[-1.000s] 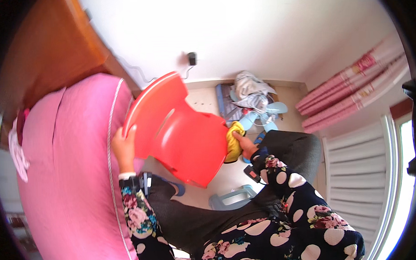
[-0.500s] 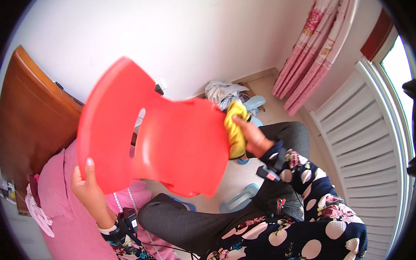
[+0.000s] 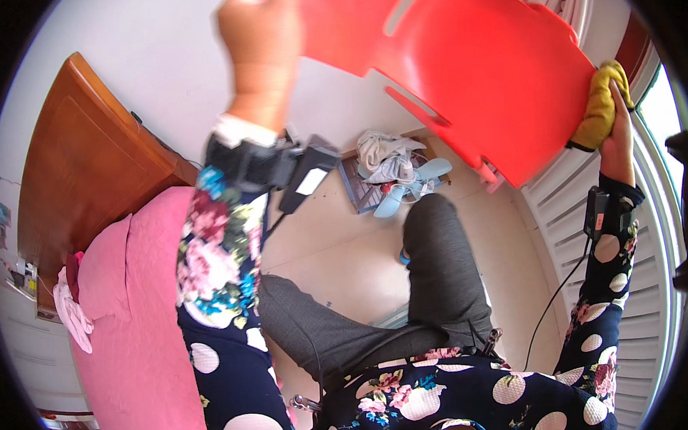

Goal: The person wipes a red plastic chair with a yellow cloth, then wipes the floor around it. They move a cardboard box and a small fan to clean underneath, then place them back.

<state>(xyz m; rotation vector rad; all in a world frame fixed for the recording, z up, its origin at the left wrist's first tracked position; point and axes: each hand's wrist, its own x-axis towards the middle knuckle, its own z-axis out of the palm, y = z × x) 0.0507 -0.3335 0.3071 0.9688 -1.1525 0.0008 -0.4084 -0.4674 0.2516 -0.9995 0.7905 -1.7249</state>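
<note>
A red plastic chair seat shell (image 3: 479,66) is held up in front of me, its back part cut off by the top of the picture. My left hand (image 3: 262,47) grips the back part at the upper middle, fingers partly out of view and a bit blurred. At the right, my right hand (image 3: 620,141) has a folded yellow cloth (image 3: 602,107) in it. That cloth presses on the front edge of the seat. A long slot separates the seat from the back.
A pink-covered bed (image 3: 150,297) with a brown wooden headboard (image 3: 92,171) stands to my left. On the floor ahead lie light blue fan blades (image 3: 411,186) and a grey cloth (image 3: 387,154). A white slatted radiator (image 3: 571,215) runs along the right, near a pink curtain (image 3: 579,2).
The red seat shell has risen and shifted to the right, with both hands moving along. My left hand went up and right; the yellow cloth stays at the seat's front edge.
</note>
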